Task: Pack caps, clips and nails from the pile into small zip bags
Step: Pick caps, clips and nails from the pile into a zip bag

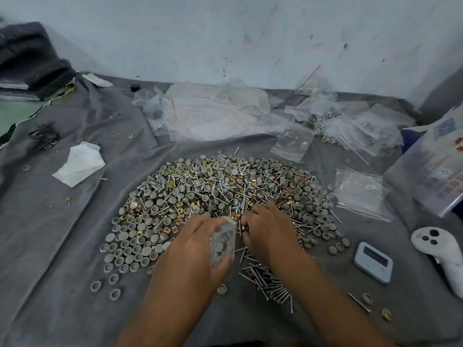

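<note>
Pile (220, 196) beside timer (373, 261); left grip (200, 249) holds bag (223, 242), right grip (265, 229) pinches clip (244, 225).

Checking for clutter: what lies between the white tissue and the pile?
Head view: only bare grey cloth between the white tissue and the pile.

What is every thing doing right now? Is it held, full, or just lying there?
Left hand: holds the small zip bag.
Small zip bag: open, some caps inside.
Right hand: pinches clips at the pile.
Pile: loose, spread on the cloth.
Empty bags: stacked flat.
Timer: lying flat.
</note>
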